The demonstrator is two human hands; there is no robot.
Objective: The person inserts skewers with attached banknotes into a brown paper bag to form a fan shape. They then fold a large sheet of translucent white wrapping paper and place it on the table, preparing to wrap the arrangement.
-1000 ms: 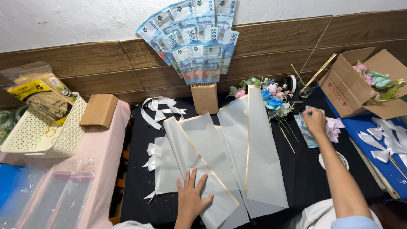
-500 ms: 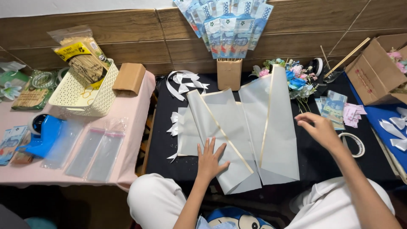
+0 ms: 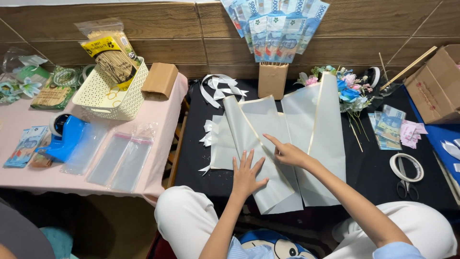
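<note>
Both hands on pale wrapping sheets, black table.

Far left: white basket [image 3: 109, 98] and clear sleeves [image 3: 122, 160] on pink cloth [image 3: 158, 168]. Centre: left hand [image 3: 247, 173] flat, fingers spread, pressing the grey-white wrapping sheets [image 3: 326, 139] laid overlapped on the black table [image 3: 191, 153]. Right hand [image 3: 289, 153] beside it, index finger out, touching a sheet edge. Further right: flowers [image 3: 347, 88], tape ring [image 3: 406, 166], scissors [image 3: 406, 184].

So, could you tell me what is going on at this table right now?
A seated person is working with folded pale wrapping sheets spread on a black table. The left hand lies flat on the sheets, and the right hand points a finger along a gold-edged fold. A fan of banknotes, artificial flowers, white ribbon and scissors lie around them.
</note>
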